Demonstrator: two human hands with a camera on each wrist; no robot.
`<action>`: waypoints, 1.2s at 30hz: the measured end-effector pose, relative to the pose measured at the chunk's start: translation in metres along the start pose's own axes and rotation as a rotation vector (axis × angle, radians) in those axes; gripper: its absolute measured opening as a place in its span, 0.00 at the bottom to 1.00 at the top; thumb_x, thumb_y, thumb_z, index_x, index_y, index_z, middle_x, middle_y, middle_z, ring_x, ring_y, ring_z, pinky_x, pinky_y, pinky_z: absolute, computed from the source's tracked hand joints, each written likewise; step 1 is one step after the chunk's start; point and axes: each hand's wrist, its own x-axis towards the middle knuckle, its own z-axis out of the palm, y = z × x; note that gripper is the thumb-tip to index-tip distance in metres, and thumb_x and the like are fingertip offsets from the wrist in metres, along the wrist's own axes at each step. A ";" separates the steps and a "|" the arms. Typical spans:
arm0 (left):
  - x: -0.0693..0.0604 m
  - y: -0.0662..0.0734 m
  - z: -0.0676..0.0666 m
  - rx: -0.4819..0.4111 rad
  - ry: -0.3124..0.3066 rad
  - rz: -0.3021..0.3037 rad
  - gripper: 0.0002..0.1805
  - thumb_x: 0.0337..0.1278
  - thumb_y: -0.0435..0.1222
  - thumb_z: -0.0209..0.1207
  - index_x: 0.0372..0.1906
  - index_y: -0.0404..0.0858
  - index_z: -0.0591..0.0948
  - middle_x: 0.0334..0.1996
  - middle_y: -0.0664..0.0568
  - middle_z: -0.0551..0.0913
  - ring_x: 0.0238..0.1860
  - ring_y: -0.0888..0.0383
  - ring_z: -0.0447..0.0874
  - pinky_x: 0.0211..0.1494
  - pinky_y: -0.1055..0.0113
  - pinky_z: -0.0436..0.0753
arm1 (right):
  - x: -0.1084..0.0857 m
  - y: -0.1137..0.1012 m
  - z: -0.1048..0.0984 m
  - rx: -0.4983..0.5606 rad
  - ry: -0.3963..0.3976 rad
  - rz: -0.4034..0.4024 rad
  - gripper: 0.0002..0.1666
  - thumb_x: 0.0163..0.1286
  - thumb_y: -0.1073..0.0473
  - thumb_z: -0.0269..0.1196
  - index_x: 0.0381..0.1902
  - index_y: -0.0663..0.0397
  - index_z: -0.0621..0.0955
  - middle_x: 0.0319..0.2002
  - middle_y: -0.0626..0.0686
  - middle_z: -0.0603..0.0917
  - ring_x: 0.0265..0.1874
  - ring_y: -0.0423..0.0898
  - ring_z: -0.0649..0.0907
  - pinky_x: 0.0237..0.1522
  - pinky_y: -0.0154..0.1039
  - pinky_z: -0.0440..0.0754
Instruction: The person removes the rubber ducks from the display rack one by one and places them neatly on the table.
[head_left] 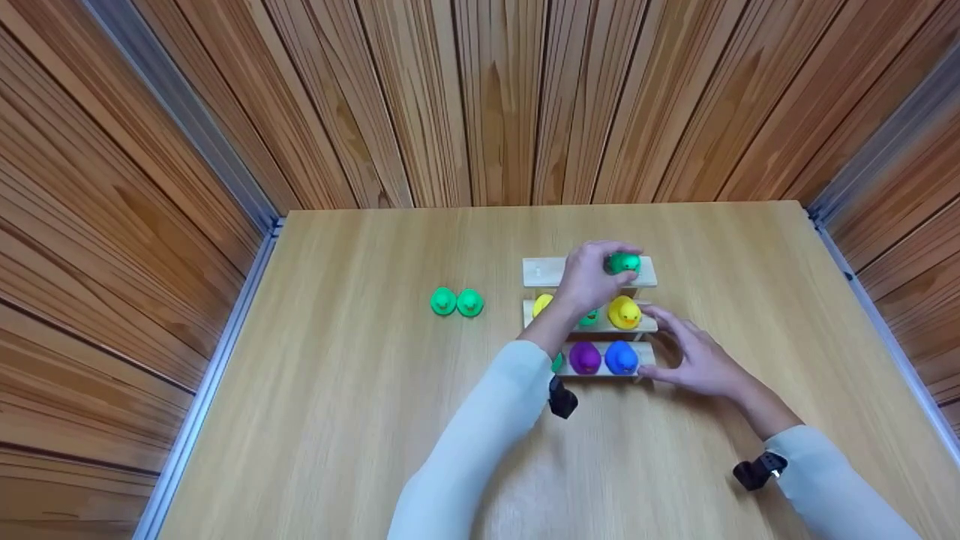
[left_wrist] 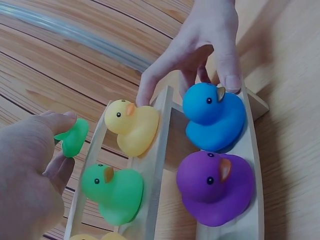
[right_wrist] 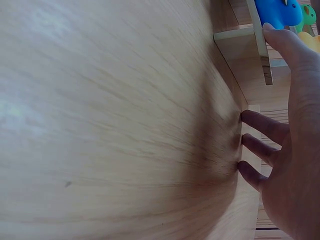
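A green rubber duck (head_left: 624, 263) is pinched between the thumb and fingers of my left hand (head_left: 592, 279), at the right end of the top step of a three-step wooden stand (head_left: 544, 271). My right hand (head_left: 697, 356) is at the stand's right side, its fingers spread. Its thumb touches the bottom step's end beside a blue duck (left_wrist: 215, 117); its index finger reaches the middle step near a yellow duck (left_wrist: 132, 127). A purple duck (left_wrist: 215, 190) sits beside the blue one, and a green duck (left_wrist: 112, 195) beside the yellow one. My left arm partly hides the stand's left side.
Two green ducks (head_left: 457, 301) stand side by side on the wooden table (head_left: 360, 420), left of the stand. Another yellow duck (head_left: 541, 304) and a green duck (head_left: 556, 363) show partly behind my left forearm. Wood-panelled walls (head_left: 495, 105) enclose the table.
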 end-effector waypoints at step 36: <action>-0.019 -0.036 -0.077 -0.005 0.125 0.064 0.19 0.75 0.30 0.71 0.66 0.43 0.91 0.67 0.45 0.89 0.72 0.47 0.84 0.77 0.58 0.89 | 0.003 -0.001 0.001 0.039 0.003 -0.029 0.61 0.69 0.48 0.83 0.90 0.36 0.60 0.88 0.65 0.66 0.82 0.76 0.73 0.82 0.82 0.66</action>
